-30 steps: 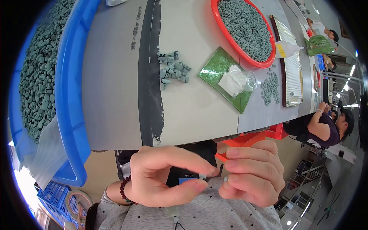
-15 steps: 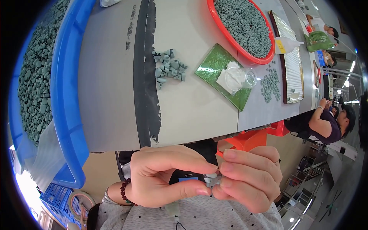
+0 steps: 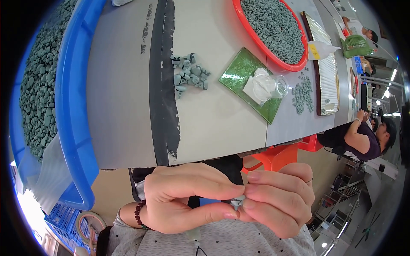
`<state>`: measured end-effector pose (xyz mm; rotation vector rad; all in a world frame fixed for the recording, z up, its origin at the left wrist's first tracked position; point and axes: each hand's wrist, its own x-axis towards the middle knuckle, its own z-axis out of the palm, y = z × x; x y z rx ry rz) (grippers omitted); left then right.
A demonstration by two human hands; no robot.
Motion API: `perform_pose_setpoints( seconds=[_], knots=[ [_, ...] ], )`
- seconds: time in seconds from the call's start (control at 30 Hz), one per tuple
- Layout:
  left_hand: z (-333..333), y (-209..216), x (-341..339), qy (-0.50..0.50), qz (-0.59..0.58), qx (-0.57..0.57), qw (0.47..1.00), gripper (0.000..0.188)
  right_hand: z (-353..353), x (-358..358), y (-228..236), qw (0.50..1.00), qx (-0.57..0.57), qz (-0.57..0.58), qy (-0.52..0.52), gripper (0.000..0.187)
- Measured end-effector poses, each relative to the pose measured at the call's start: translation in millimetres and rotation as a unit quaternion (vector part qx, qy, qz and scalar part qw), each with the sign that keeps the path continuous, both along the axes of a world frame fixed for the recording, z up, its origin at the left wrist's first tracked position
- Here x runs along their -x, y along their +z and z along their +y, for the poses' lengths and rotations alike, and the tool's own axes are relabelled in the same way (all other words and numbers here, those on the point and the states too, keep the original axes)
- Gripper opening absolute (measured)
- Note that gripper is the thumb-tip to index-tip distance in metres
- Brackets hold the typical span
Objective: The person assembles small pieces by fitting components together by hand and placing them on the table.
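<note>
In front of my chest, below the table's near edge, my left hand (image 3: pixel 188 197) and my right hand (image 3: pixel 279 198) meet at the fingertips. Between them they pinch a small grey-green stone-like piece (image 3: pixel 236 202), mostly covered by fingers; whether it is one piece or more I cannot tell. Thumb and forefinger of my left hand grip it from one side, while the bunched fingers of my right hand press on the other. Similar pieces lie in a loose pile (image 3: pixel 192 73) on the table beyond my hands.
A blue tub (image 3: pixel 77 106) of grey-green pieces stands at left. Farther right are a red basin (image 3: pixel 287 66) of smaller pieces, a green tile (image 3: pixel 239 64) bearing a clear cup (image 3: pixel 279 86), scattered bits (image 3: pixel 302 96), a squeeze bottle (image 3: pixel 320 50) and a white ridged tray (image 3: pixel 326 81). Another person (image 3: pixel 367 136) sits at right.
The small piece has turned between my fingertips and sits a little farther right. My left fingers have moved slightly closer to my right hand.
</note>
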<state>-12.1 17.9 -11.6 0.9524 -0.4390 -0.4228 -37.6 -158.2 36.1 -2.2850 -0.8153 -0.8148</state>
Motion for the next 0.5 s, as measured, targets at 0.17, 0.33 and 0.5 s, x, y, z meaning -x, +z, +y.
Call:
perform_pose_setpoints(
  seconds=[0.17, 0.33, 0.5],
  knots=[
    [2, 1, 1, -0.003, -0.005, -0.008, 1.000, 0.031, -5, -4, 5, 0.999, 0.045, 0.001, 0.028, 0.007],
    [2, 3, 1, -0.004, -0.012, -0.008, 1.000, 0.030, -9, -2, 10, 0.994, 0.095, 0.046, 0.033, 0.016],
    [1, 4, 1, -0.011, 0.001, -0.001, 1.000, 0.028, -13, -11, 8, 0.994, 0.075, 0.015, 0.073, 0.012]
  ],
)
